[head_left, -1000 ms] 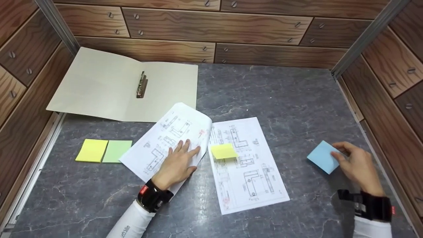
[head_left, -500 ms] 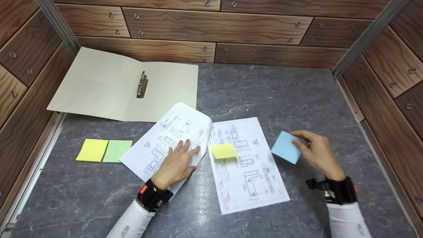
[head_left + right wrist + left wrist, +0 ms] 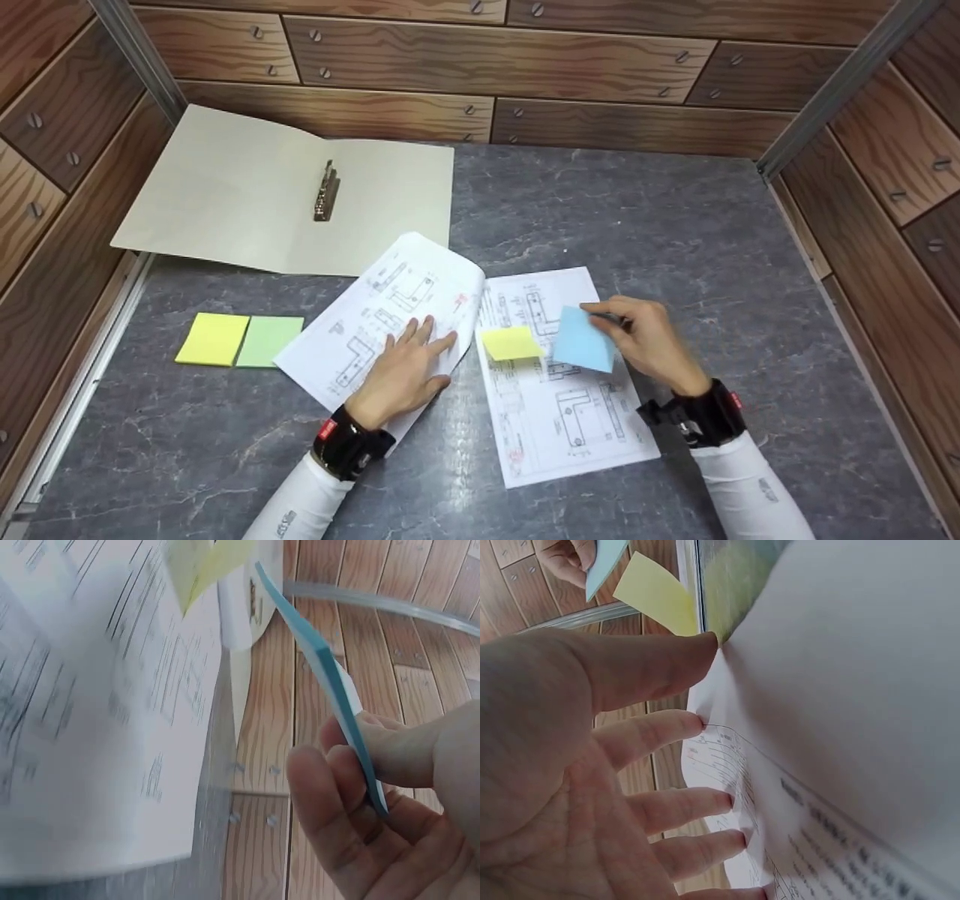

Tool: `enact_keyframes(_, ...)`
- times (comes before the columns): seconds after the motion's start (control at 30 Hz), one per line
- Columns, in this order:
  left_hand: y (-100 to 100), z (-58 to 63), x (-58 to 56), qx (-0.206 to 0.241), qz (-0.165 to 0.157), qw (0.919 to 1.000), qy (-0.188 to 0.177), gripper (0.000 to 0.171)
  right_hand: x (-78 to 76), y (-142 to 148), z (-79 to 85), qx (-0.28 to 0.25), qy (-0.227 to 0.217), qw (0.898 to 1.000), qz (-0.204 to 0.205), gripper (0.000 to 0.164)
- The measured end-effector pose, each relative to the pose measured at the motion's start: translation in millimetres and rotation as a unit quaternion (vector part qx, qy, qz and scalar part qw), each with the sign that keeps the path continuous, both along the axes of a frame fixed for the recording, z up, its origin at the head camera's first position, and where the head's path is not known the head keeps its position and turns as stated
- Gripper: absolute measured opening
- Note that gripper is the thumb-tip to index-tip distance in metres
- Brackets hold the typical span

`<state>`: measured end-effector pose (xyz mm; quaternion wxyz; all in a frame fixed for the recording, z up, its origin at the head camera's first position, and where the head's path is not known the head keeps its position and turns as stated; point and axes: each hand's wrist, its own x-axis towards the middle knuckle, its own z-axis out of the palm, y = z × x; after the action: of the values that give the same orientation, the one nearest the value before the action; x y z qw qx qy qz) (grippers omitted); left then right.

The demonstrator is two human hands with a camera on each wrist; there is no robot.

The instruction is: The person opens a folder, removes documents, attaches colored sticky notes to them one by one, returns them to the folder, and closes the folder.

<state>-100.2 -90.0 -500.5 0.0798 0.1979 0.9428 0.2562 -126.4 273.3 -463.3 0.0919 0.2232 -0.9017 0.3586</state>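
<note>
My left hand rests with spread fingers on the left sheets of technical drawings, whose right edge curls up. In the left wrist view its fingertips touch the paper. My right hand pinches a blue sticky note pad between thumb and fingers, above the right drawing sheet. Seen from the right wrist, the blue pad is tilted and edge-on, apart from the paper. A yellow sticky note is on the right sheet near its left edge, just left of the blue pad, with one side lifted.
An open cream folder with a metal clip lies at the back left. Yellow and green sticky note pads lie side by side at the left, the green one by the sheets' corner. Wood-patterned walls enclose the grey table.
My right hand has carried the blue pad leftwards from the table's right side to over the right drawing sheet. The left hand has stayed on the left sheets.
</note>
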Motion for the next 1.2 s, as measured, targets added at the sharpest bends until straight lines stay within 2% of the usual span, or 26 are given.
enact_keyframes(0.13, 0.2, 2.3, 0.4, 0.012, 0.006, 0.9999, 0.000, 0.061, -0.9, -10.7, 2.3, -0.018, -0.008, 1.000, 0.021, 0.024)
enact_keyframes(0.27, 0.9, 5.7, 0.9, 0.032, 0.001, 0.9993, 0.021, 0.061, -2.3, -20.1, 3.7, -0.030, -0.016, 0.999, 0.039, 0.024)
enact_keyframes(0.4, 4.5, 14.3, 1.8, 0.086, -0.014, 0.9947, 0.055, 0.058, -2.4, -29.1, 5.9, -0.038, -0.030, 0.997, 0.052, 0.024)
enact_keyframes(0.53, 13.8, 25.6, 0.2, 0.165, -0.029, 0.9837, 0.064, 0.054, -3.0, -38.9, 9.2, -0.043, -0.033, 0.996, 0.067, 0.024)
enact_keyframes(0.6, 20.0, 30.3, -1.7, 0.209, -0.034, 0.9762, 0.045, 0.052, -4.0, -43.6, 10.6, -0.043, -0.030, 0.996, 0.077, 0.023)
enact_keyframes(0.7, 29.3, 35.1, -5.2, 0.271, -0.034, 0.9619, -0.004, 0.050, -5.7, -50.0, 12.7, -0.043, -0.025, 0.995, 0.089, 0.023)
enact_keyframes(0.93, 45.4, 34.4, -12.6, 0.382, -0.013, 0.9174, -0.110, 0.040, -9.0, -60.1, 14.3, -0.052, -0.025, 0.993, 0.103, 0.021)
enact_keyframes(1.0, 48.0, 32.7, -14.3, 0.404, -0.012, 0.9036, -0.142, 0.039, -9.5, -62.9, 14.6, -0.052, -0.023, 0.993, 0.107, 0.022)
enact_keyframes(1.07, 49.7, 32.1, -16.0, 0.414, -0.012, 0.8940, -0.172, 0.037, -9.8, -65.5, 14.7, -0.056, -0.022, 0.992, 0.112, 0.023)
enact_keyframes(1.2, 50.8, 31.8, -19.5, 0.422, -0.014, 0.8820, -0.209, 0.033, -9.9, -69.7, 14.4, -0.078, -0.021, 0.989, 0.123, 0.025)
